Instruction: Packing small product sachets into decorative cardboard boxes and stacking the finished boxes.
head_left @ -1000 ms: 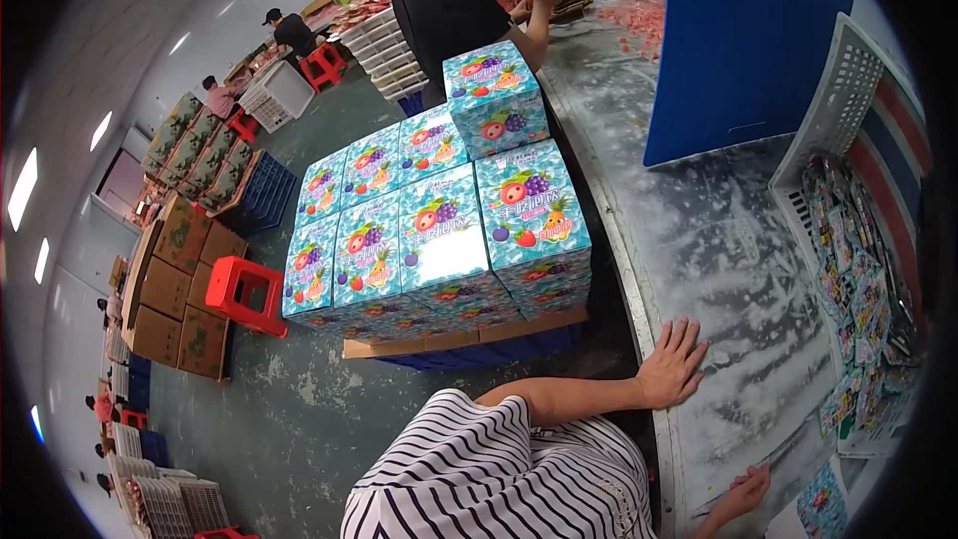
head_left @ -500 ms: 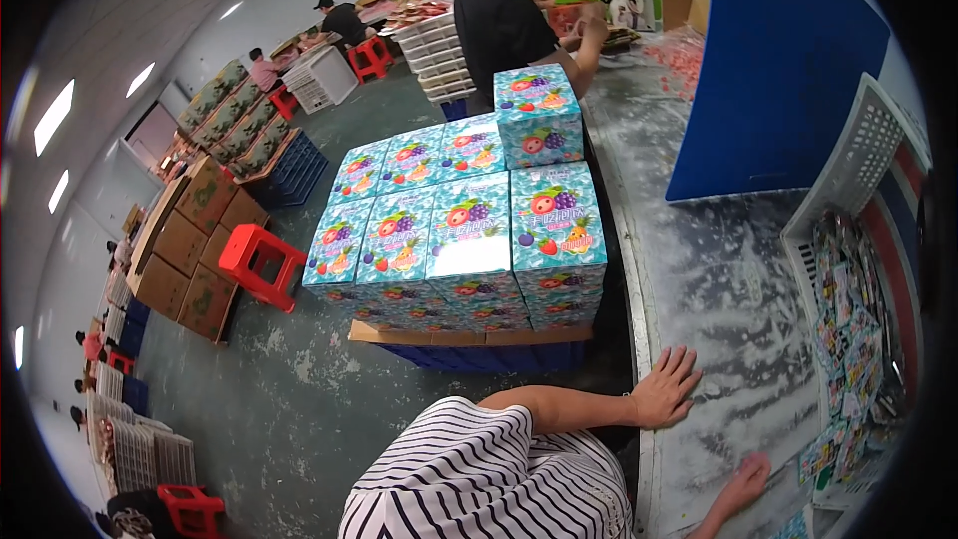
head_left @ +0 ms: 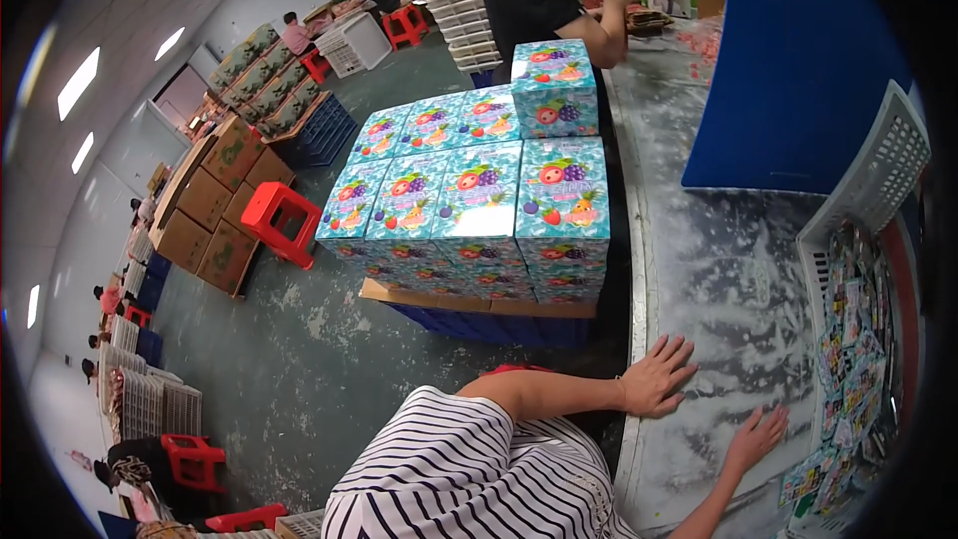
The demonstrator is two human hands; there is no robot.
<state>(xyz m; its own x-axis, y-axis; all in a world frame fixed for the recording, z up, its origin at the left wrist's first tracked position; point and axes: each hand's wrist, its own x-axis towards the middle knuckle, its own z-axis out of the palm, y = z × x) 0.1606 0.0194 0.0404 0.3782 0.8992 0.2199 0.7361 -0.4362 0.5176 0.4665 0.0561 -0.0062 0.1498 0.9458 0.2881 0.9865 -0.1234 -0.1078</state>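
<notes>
My left hand [head_left: 659, 376] lies palm down near the edge of the worn grey metal table [head_left: 723, 289], its fingers spread and nothing in them. To its right, my right hand [head_left: 755, 439] is stretched out over the same tabletop, open, with fingers extended; whether it touches the surface I cannot tell. Nearest to the right hand are small colourful packets [head_left: 848, 389], heaped in a tipped white plastic basket [head_left: 813, 250], some spilling toward the table's near right.
Teal fruit-printed boxes [head_left: 474, 190] are stacked on a blue crate [head_left: 479, 324] left of the table. A blue panel [head_left: 798, 70] stands on the tabletop. Beyond the boxes a co-worker [head_left: 529, 5] handles flat packs. A red stool [head_left: 284, 225] and brown cartons [head_left: 215, 205] stand farther left.
My right hand has moved up and farther onto the table, its fingers now plainly spread. My left hand stays on the tabletop. The view has shifted slightly.
</notes>
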